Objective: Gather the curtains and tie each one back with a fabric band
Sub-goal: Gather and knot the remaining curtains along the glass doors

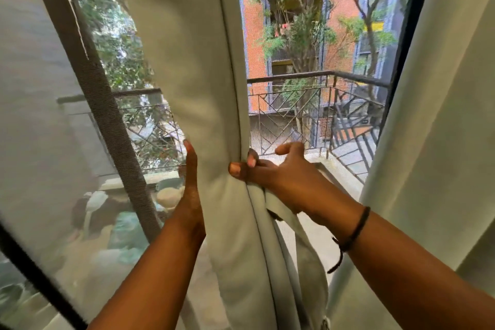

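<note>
Right hand (270, 169) grip pinches the curtain (198, 88) edge, thumb on the near face; left hand (190, 185) lies flat with straight fingers against the curtain's left side.

Curtain hangs as a gathered column between the hands, long axis vertical, running from the top of view down past both wrists. Band (305, 257), pale fabric, dangles just below the right wrist on the curtain's right side, so the right hand is nearer. Second curtain (442, 142) hangs far right, untied.

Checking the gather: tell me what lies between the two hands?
In the head view, the gathered curtain lies between them: left hand flat against one side, right hand pinching its edge.
</note>
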